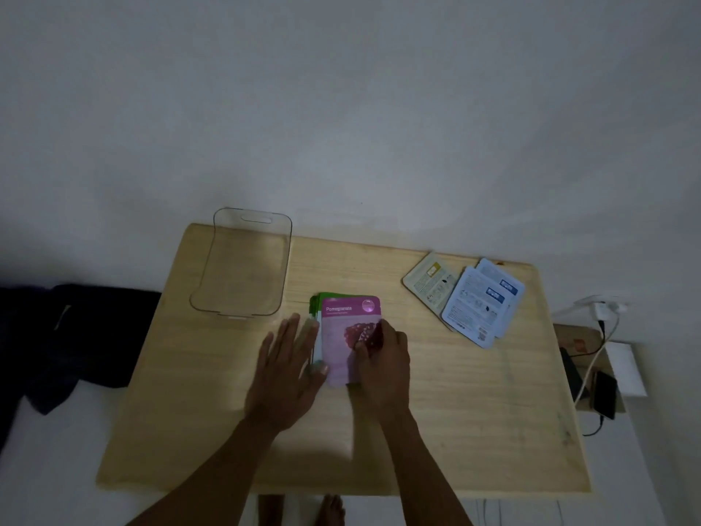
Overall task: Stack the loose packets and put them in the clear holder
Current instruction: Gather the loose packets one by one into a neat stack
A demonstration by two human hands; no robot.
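A stack of packets [343, 328] lies in the middle of the wooden table [455, 411], a purple pomegranate packet on top and green ones showing beneath at its left edge. My left hand [286, 373] lies flat with fingers apart against the stack's left side. My right hand [383, 364] rests on the top packet's right half, fingers curled onto it. The clear holder [242, 267] stands empty at the table's far left. Three loose packets, one beige [430, 284] and two blue-white [480, 303], lie overlapping at the far right.
A white wall rises behind the table. Dark cloth [76, 336] lies to the left on a white surface. A phone [605, 394], cables and a charger sit off the table's right edge. Bare feet show below the near edge.
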